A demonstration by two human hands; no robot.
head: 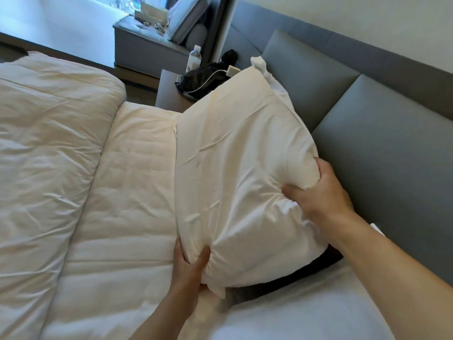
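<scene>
Left hand point(188, 263): clamped on the lower near corner of the pillow point(240, 155), thumb on the face, fingers curled beneath. Right hand point(321, 192): clamped on the pillow's right edge, thumb sunk into the filling. One pillow is held, tilted up off the bed point(127, 192) and leaning toward the headboard point(367, 155).

Handling estimate: light, soft, compressible, not fragile. The smooth cover may slide over the filling, so grip deep at opposite corners or edges, taking filling with fabric.

Beyond: one bunched duvet point(49, 143) and one bedside table point(168, 92) carrying one water bottle point(195, 57) and one black bag point(203, 79).
</scene>
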